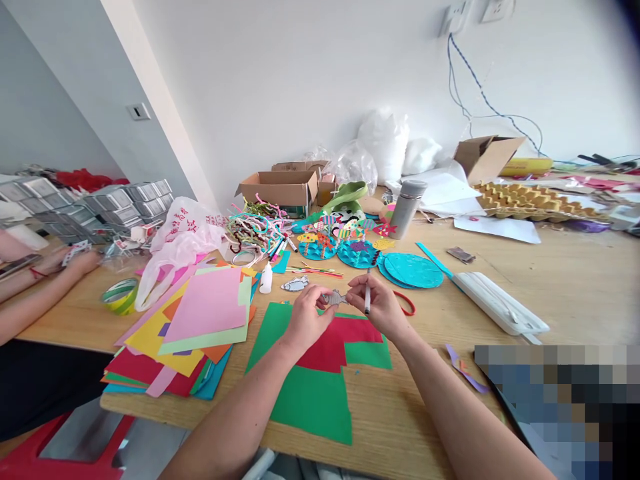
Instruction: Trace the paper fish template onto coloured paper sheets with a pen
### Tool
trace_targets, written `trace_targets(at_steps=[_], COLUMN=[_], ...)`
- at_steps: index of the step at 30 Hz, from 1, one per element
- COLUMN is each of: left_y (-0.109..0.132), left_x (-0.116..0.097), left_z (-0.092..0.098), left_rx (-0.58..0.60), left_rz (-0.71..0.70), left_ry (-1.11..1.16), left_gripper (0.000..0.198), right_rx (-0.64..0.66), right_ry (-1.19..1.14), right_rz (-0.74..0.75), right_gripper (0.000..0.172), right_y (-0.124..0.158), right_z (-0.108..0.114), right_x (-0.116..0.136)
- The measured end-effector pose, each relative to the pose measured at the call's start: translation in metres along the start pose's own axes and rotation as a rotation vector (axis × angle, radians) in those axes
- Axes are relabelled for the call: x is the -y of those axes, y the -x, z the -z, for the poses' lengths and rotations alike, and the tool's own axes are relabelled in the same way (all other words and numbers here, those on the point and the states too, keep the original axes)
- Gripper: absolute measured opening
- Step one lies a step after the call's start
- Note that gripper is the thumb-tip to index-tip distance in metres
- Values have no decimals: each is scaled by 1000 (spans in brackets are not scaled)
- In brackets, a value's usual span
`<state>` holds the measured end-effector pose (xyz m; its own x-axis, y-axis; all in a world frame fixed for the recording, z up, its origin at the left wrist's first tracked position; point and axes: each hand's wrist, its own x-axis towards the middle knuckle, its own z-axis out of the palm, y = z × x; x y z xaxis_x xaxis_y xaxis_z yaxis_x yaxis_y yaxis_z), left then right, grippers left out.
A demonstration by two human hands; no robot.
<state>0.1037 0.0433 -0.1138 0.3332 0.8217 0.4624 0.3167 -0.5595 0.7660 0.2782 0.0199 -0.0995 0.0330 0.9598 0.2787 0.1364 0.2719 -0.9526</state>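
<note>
My left hand [311, 313] pinches a small grey fish cutout [335, 298] between thumb and fingers. In my right hand [383, 307] is a marker pen [368, 299], held upright; its fingertips are close to the fish's tail, and I cannot tell whether they touch it. Below both hands lie a red paper sheet [325, 350] and a larger green sheet [310, 407] with a cut-out edge. Another fish cutout [295, 284], pale with a dark outline, rests just beyond my left hand. Red-handled scissors [407, 303], partly hidden, lie beside my right hand.
Stacked coloured paper [205, 310], green tape [120, 295] and a glue bottle [266, 279] are on the left. Blue discs [413, 270], decorated fish, pipe cleaners [255, 233] and a grey bottle [407, 210] stand behind. A white paper trimmer [500, 303] lies right. Another person's arms [50, 293] are far left.
</note>
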Motion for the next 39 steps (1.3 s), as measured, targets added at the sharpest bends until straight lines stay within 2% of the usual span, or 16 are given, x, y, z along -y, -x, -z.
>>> trace_targets(at_steps=[5, 10, 14, 24, 29, 34, 39], left_y=[1, 1, 2, 1, 2, 0, -3], left_x=[6, 6, 0, 7, 9, 9, 13], left_z=[-1, 1, 1, -3, -3, 1, 2], left_rx=[36, 23, 73, 55, 74, -14, -26], left_rz=[121, 358, 474, 418, 425, 399, 387], left_ry=[192, 600, 743, 646, 632, 585, 564], left_gripper=[20, 46, 57, 55, 64, 50, 41], right_rx=[21, -41, -75, -16, -22, -35, -16], right_ry=[-6, -6, 5, -19, -29, -34, -49], right_rz=[6, 35, 49, -6, -2, -24, -56], right_gripper=[29, 29, 27, 30, 31, 33, 33], right_y=[2, 3, 4, 4, 2, 0, 0], right_z=[-1, -5, -10, -11, -8, -5, -3], right_x=[-2, -1, -2, -5, -4, -4, -3])
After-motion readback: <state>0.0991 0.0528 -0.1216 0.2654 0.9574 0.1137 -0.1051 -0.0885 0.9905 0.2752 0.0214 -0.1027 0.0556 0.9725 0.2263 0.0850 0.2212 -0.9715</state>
